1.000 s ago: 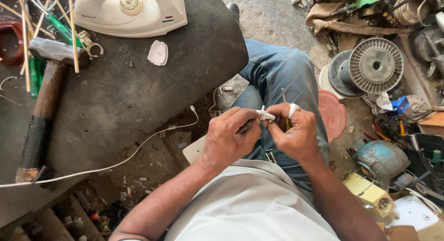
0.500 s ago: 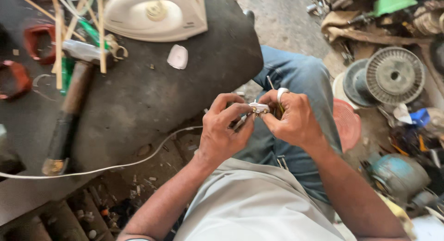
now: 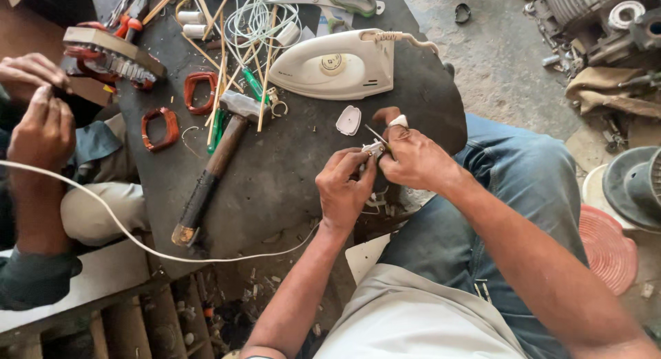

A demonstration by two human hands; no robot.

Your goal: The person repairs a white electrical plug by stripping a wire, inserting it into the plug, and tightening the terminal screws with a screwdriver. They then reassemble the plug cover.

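Fingertips (image 3: 366,161) of our left hand (image 3: 343,194) are pinching a small white plug part (image 3: 374,150) from below, and our right hand (image 3: 412,159) is closing on it from the right side. Our right fingers are also clamped on a thin metal tool (image 3: 376,134), maybe a small screwdriver, but we cannot tell for sure. Its long axis is running diagonally, with the free end pointing up and to the left, toward the iron. The plug part is held in the air, just over the near right edge of the dark round table (image 3: 289,173), above our knee in blue jeans (image 3: 523,187).

Just beyond our hands a small white plastic cover (image 3: 348,120) is lying flat on the table, shield-shaped. Further away a white electric iron (image 3: 336,64) is resting with its nose pointing left; it is wearing a small round label in the middle. A hammer (image 3: 213,167) is lying diagonally, head toward the far side. A white cable (image 3: 124,228) is curving off the near table edge to the left.

Between hammer and hands the table surface is giving open room. The far side is crowded with copper coils (image 3: 160,128), wooden sticks and scissors (image 3: 344,0). At left another person's hands (image 3: 38,118) are working.
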